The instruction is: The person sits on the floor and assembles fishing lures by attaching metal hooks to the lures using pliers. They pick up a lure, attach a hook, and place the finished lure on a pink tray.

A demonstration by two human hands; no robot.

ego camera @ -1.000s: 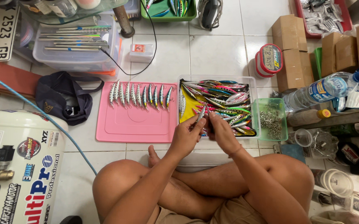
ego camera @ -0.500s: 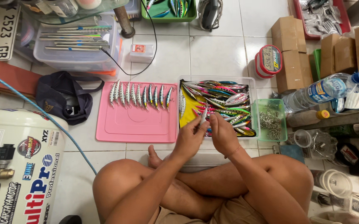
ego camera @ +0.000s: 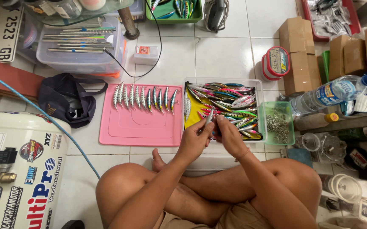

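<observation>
I sit cross-legged on a white tiled floor. My left hand (ego camera: 195, 140) and my right hand (ego camera: 228, 135) meet over the near edge of a clear tray (ego camera: 222, 79) full of colourful fishing lures. Both pinch one slim silver lure (ego camera: 209, 117) held upright between them. Left of the tray lies a pink mat (ego camera: 136, 126) with a row of several silver-green lures (ego camera: 144, 97) along its far edge. A small green tub of metal hooks (ego camera: 278, 124) stands right of the tray.
A white compressor tank (ego camera: 18, 169) fills the lower left, with a blue hose (ego camera: 43, 116) across it. A dark cap (ego camera: 66, 104), a clear bin of rods (ego camera: 77, 46), cardboard boxes (ego camera: 298, 36), a tape roll (ego camera: 275, 62) and a water bottle (ego camera: 332, 93) surround me.
My hands have drawn slightly back toward me from the tray, still holding the lure between them. Nothing else has moved.
</observation>
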